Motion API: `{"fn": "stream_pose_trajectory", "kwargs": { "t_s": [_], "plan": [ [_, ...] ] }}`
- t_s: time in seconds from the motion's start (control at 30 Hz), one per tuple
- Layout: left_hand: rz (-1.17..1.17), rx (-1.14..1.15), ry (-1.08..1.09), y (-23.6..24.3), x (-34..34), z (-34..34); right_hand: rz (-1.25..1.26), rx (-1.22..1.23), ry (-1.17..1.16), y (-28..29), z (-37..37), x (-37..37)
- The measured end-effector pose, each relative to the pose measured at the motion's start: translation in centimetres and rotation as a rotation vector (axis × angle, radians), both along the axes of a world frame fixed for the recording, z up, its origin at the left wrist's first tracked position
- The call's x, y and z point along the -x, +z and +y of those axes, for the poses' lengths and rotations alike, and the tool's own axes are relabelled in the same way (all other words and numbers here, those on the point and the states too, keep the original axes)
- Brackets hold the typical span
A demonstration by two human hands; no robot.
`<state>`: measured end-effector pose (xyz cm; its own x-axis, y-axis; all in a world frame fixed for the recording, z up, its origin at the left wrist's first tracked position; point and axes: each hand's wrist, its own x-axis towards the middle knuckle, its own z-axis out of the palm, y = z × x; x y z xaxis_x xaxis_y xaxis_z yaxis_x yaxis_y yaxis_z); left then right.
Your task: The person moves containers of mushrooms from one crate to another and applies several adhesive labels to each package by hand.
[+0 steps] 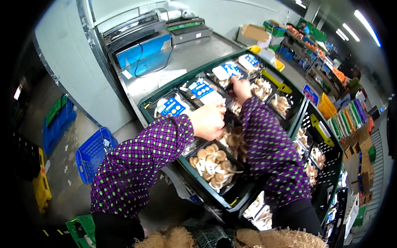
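Out in front, a steel tabletop is stretching back toward the wall, and two crates are dominating the view: a dark green crate, filling the middle, and a second crate, sitting just beside it on the right and holding at least three packs of mushrooms. Two machines, one blue-fronted machine and one grey machine, are standing side by side at the back, a black cable trailing between them. Down on the floor to the left, two blue baskets are lying apart. Two purple checked sleeves are crossing the green crate, the right one blocking part of its contents, so the full count is staying hidden. Four labelled packs are lining its far side, and at least four unlabelled mushroom packs are showing nearer and to the right. The left hand is lying curled at the near edge of the second labelled pack from the left; the right hand is resting, fingers bent, by the third. Whether either grip is clenching anything, I'm not able to tell: the fingertips are hiding.
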<state>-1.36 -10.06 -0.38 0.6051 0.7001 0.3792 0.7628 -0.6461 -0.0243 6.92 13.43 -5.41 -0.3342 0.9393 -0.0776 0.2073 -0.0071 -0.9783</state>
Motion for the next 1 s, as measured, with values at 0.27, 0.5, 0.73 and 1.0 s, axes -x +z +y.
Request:
{"fn": "stream_pose_trajectory", "kwargs": {
  "t_s": [0.27,0.5,0.73,1.0],
  "plan": [
    [-0.034,0.025,-0.036,0.7,1.1,-0.8,0.433,0.34,0.057,4.0,-3.2,-1.2],
    [0.272,0.187,-0.429,3.8,5.0,0.9,0.304,0.448,-0.018,4.1,-0.7,-1.1],
    [0.351,0.232,-0.504,1.7,3.7,1.3,0.312,0.185,0.115,6.5,-1.6,-0.4],
    [0.289,0.154,-0.405,2.1,2.3,1.0,0.606,-0.292,-0.236,7.6,0.4,-0.5]
  ]
}}
